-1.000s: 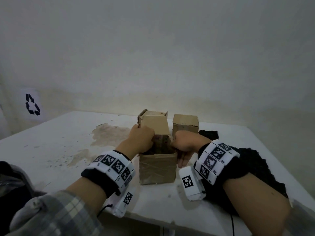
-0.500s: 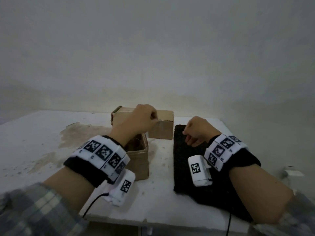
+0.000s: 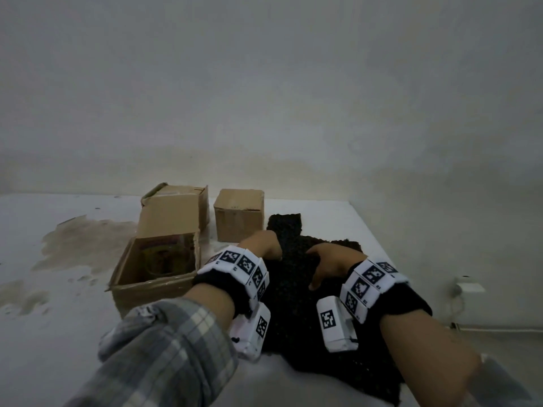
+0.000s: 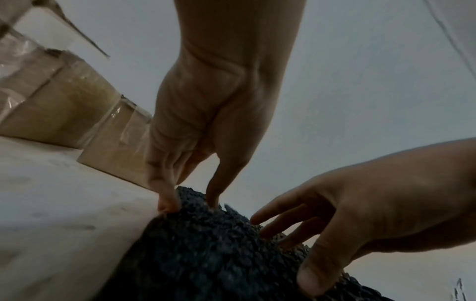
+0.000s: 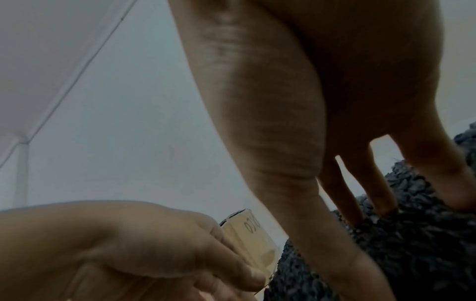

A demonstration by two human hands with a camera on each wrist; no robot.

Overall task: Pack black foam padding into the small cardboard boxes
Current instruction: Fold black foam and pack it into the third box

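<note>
A black foam sheet [image 3: 296, 292] lies on the white table [image 3: 73, 333], right of the boxes. My left hand [image 3: 271, 254] is at the sheet's left edge, and the left wrist view shows the left hand [image 4: 190, 203] pinching that edge between a finger and thumb. My right hand [image 3: 316, 271] rests on top of the foam [image 4: 206, 254] with spread, nearly straight fingers [image 5: 383, 201]. An open cardboard box [image 3: 152, 286] stands left of the foam with its flap up and something with a colourful print inside. A closed small box [image 3: 238, 215] stands behind the foam.
Another cardboard box [image 3: 179, 201] stands behind the open one, near the wall. A brownish stain [image 3: 85, 242] marks the table's left part. The table's right edge runs just past the foam, with a white socket and cable [image 3: 470, 289] on the floor beyond.
Both hands have left the open box. The left hand crossed from the far boxes to the foam's left edge; the right hand came down onto the foam. The open box's flap now stands up.
</note>
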